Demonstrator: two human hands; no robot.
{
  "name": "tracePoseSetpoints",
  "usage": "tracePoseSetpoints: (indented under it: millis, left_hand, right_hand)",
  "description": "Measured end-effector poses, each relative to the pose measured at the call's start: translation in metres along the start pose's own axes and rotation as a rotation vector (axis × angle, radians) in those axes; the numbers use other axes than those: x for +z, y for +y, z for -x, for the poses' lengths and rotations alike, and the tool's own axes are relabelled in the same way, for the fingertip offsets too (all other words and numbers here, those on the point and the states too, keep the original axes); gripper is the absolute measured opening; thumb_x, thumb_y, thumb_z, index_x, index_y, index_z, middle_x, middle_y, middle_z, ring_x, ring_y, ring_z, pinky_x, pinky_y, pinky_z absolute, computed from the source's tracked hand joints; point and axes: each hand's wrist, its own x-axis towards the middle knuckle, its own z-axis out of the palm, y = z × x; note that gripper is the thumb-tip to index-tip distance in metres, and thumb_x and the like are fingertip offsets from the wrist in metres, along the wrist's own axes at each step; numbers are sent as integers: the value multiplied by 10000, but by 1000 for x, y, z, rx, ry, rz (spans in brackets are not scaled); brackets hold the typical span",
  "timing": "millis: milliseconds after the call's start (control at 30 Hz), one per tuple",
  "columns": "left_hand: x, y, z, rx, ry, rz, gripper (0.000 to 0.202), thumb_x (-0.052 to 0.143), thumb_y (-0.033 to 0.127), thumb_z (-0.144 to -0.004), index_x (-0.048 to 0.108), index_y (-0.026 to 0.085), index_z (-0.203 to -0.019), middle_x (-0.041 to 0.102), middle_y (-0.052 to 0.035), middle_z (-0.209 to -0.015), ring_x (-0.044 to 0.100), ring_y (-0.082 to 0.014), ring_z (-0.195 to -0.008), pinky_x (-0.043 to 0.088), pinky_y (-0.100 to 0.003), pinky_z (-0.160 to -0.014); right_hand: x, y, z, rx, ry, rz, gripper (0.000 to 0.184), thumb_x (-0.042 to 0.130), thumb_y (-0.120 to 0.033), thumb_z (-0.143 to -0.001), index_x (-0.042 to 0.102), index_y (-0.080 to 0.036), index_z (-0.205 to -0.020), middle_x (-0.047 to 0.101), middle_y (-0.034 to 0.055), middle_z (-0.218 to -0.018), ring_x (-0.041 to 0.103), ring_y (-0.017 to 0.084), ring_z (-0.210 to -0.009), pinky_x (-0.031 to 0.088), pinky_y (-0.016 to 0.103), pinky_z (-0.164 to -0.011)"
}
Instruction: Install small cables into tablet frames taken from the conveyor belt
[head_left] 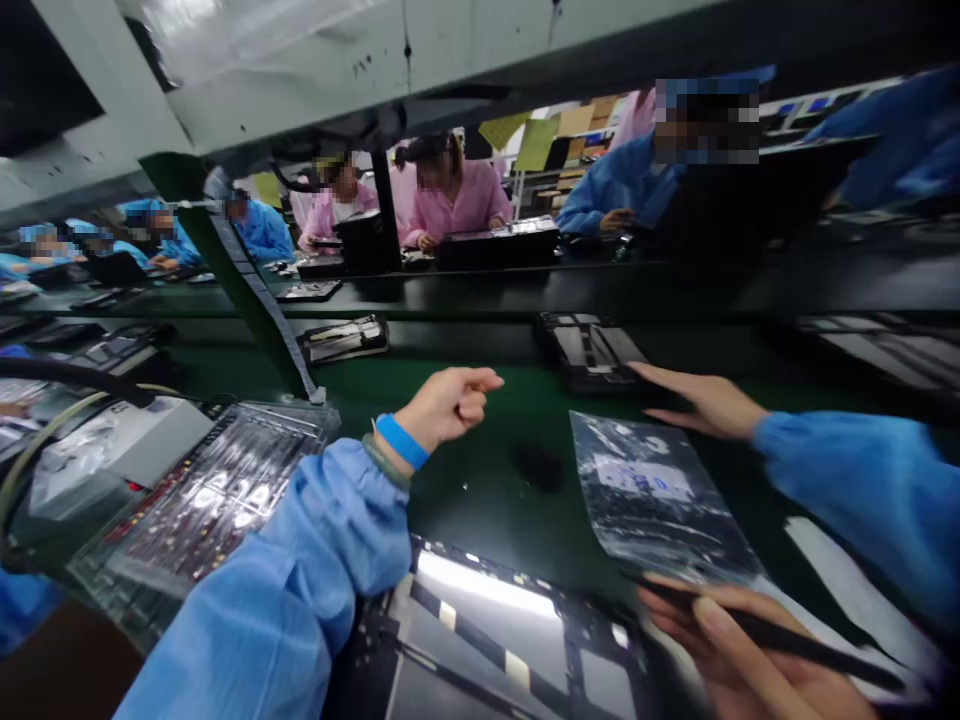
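Observation:
My left hand [450, 405], with a blue wristband [402, 443], is raised over the green bench left of centre. Its fingers are curled and the thumb and index finger pressed together; anything between them is too small to make out. At the lower right, my right hand [757, 640] grips slim black tweezers [795, 642], tips pointing left. Beneath and between my arms lies an opened tablet [480, 640] with grey battery plates and dark flat cables, partly cut off by the frame's bottom. A clear plastic bag [649, 490] with a handwritten label lies just beyond my right hand.
A co-worker's hand [701, 397] reaches in from the right, beside another opened device [592, 350]. One more device [345, 340] lies farther left. A clear tray of small parts [225, 490] stands left of my forearm. A slanted green post [232, 280] rises behind it.

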Motion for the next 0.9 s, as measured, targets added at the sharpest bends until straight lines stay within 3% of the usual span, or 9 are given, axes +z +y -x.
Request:
tracePoseSetpoints:
  millis: [67, 100, 200, 333, 533, 900]
  left_hand:
    - [7, -31, 31, -141, -142, -106, 67, 569, 56, -819, 631, 36, -833, 639, -105, -805, 302, 7, -374, 189, -144, -323]
    - [7, -45, 47, -197, -225, -171, 88, 557, 67, -825, 639, 41, -807, 643, -107, -795, 278, 12, -357, 158, -149, -320]
    - [-6, -74, 85, -261, -388, -385, 145, 562, 212, -856, 649, 96, -849, 586, -14, -641, 240, 6, -337, 130, -167, -342]
    - [-28, -91, 110, -276, -456, -404, 288, 601, 397, -833, 637, 135, -949, 299, 109, -391, 161, -28, -360, 134, -181, -380]
    - [-42, -104, 129, -143, -407, -423, 455, 599, 486, -798, 572, 122, -1069, 306, 122, -369, 176, -41, -335, 173, -192, -366]
    - [-47, -110, 135, -69, -357, -426, 435, 586, 473, -802, 616, 103, -1029, 342, 99, -383, 233, -54, -339, 204, -205, -377]
  right_hand:
    - [15, -16, 9, 38, -14, -43, 265, 839, -398, -567, 693, -230, -710, 740, 35, -740, 717, 195, -667, 590, 206, -626]
    - [22, -23, 13, 47, -32, -58, 253, 836, -393, -579, 692, -232, -711, 738, 37, -734, 714, 189, -659, 587, 206, -619]
    - [38, -34, 23, 46, -123, -109, 208, 821, -351, -627, 676, -237, -722, 737, 39, -746, 705, 177, -646, 580, 224, -608]
    - [50, -36, 32, 55, -224, -146, 188, 799, -326, -673, 654, -227, -740, 741, 43, -771, 696, 162, -652, 568, 241, -627]
    - [60, -35, 41, 140, -198, -173, 266, 838, -322, -612, 632, -202, -731, 740, 55, -729, 672, 135, -572, 542, 194, -536]
    - [66, -29, 38, 441, -251, -338, 237, 828, -282, -633, 628, -171, -696, 729, 38, -681, 680, 113, -573, 536, 133, -522]
